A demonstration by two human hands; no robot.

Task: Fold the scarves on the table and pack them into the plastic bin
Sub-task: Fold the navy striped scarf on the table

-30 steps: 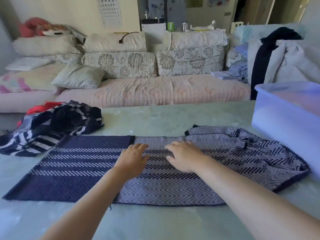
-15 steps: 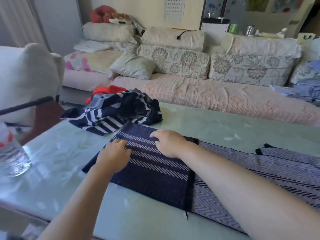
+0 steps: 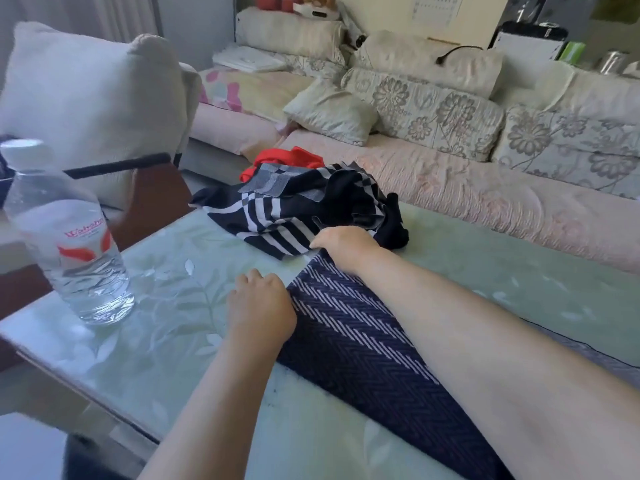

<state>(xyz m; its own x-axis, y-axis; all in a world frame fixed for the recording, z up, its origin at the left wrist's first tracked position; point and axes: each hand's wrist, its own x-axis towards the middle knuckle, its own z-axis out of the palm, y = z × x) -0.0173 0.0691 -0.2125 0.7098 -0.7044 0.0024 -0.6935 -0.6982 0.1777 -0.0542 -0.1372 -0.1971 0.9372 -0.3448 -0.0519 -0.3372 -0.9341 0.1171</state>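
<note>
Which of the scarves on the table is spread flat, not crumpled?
The navy zigzag scarf lies flat; the black-and-white striped scarf beyond it is bunched in a heap, with red cloth behind.

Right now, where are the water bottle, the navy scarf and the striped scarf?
water bottle (image 3: 78,237), head view, on its label.
navy scarf (image 3: 349,337), head view, on the flat weave near its middle.
striped scarf (image 3: 273,216), head view, on the white stripes of the crumpled heap.
</note>
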